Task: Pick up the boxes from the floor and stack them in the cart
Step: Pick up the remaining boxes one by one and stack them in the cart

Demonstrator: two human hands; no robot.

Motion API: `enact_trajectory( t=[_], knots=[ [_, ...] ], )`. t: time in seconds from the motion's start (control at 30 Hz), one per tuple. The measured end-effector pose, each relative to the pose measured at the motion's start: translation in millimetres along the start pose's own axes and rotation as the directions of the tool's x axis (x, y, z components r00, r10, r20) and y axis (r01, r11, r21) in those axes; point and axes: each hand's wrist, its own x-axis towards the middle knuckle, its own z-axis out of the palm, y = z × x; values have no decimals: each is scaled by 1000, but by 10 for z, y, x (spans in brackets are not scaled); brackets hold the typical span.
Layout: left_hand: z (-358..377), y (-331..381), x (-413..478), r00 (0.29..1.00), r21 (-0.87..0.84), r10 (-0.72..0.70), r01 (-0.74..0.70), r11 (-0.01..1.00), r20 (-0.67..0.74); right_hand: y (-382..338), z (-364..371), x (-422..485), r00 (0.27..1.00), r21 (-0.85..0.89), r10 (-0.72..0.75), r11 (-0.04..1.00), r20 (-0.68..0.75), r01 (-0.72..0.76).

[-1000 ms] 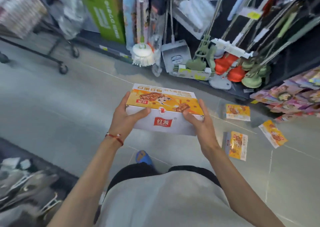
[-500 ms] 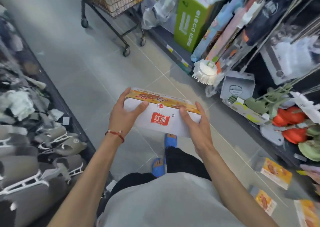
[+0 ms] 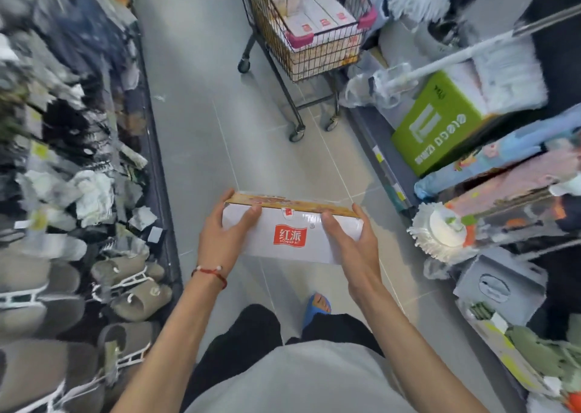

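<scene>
Box: centre of the frame, white side with a red logo facing the camera, orange printed top tilted away; held off the floor between both hands.
Left hand: clasps the box's left end, thumb laid across the white side, fingers wrapped round the far edge; a red cord bracelet sits on the wrist.
Right hand: clasps the box's right end, thumb on the white side pointing inward, fingers round the far corner.
Box to hands: lies crosswise between them, touching both palms, logo in the gap between the two thumbs.
Cart: top centre of the frame, well apart from the box, on the grey tile floor; wire basket with pink corner guards.
Cart load: white boxes with small red marks, some flat and some upright.
Right edge: shelf with a green carton and a white mop head.
Left edge: blurred racks of slippers.
Bottom centre: a foot in a blue sandal beneath the box.
</scene>
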Motion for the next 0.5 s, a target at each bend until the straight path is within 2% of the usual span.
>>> enact_trajectory(
  t=[0.27,0.5],
  knots=[
    [-97,429,1316,999,-37,-36,34,999,-41,-804,806,1101,998,-69,-6,998,68,11],
    [-445,801,2854,999,-5,-32,32,999,21,-1313,1860,2000,1000,-33,23,999,-3,-23]
  ],
)
